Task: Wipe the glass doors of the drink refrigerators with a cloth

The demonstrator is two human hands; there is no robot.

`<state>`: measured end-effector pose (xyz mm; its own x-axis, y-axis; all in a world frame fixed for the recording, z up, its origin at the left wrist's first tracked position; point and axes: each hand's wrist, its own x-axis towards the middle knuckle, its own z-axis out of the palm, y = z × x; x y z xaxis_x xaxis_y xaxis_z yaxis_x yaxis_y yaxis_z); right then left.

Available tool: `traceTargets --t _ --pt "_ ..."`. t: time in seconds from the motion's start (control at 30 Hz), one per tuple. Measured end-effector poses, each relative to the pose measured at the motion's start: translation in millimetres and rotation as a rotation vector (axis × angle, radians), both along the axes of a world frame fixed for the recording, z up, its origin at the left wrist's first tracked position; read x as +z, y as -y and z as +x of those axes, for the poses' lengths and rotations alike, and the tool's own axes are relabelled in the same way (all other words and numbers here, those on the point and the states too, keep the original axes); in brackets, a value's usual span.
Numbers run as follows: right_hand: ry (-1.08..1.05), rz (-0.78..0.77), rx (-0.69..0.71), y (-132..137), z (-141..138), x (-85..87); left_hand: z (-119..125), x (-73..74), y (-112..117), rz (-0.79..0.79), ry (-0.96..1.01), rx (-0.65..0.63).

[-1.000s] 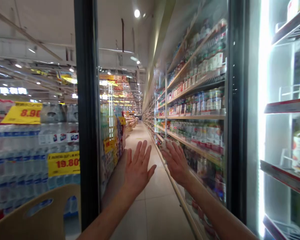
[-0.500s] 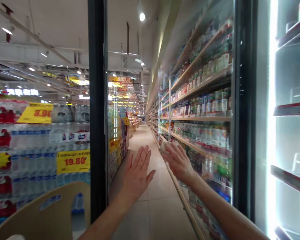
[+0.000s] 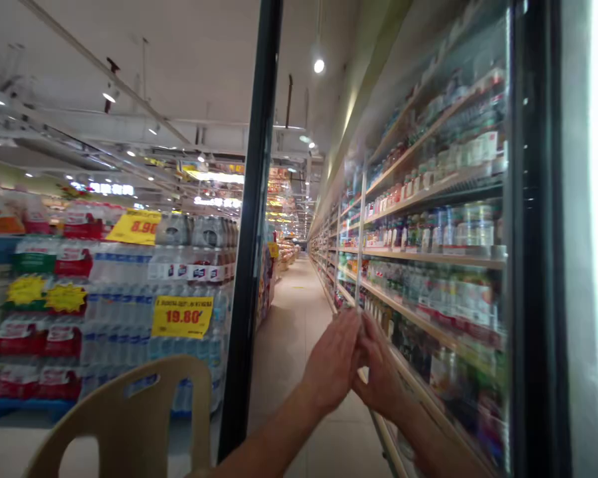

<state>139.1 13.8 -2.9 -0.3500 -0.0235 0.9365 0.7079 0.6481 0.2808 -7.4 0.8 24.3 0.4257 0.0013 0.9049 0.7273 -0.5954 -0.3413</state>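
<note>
Left hand [image 3: 329,364] and right hand [image 3: 383,380] are touching by the glass door [image 3: 252,229]; whether fingers [image 3: 345,330] are gripping, can't tell!

Tan chair [image 3: 134,431] btm left, bottle pks [image 3: 114,312] behind w/ yellow 19.80 sign [image 3: 182,317], ceiling lts [image 3: 319,66] up top.

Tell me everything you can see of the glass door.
The glass door is tall and clear, edged by black frame uprights, the left one leaning in view. It seems to stand open; the aisle and stocked shelves show through. The left hand and right hand meet before it, possibly touching the glass.
</note>
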Motion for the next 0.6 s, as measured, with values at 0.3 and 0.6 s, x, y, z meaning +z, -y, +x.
traceTargets --t 0.3,0.6 --pt "-0.263 0.045 -0.158 -3.4 43.4 14.1 -41.3 95.2 -16.3 0.324 -0.077 0.297" --pt "-0.197 0.001 -0.267 -11.9 34.8 -16.1 -59.5 4.1 -3.3 0.238 -0.457 0.234"
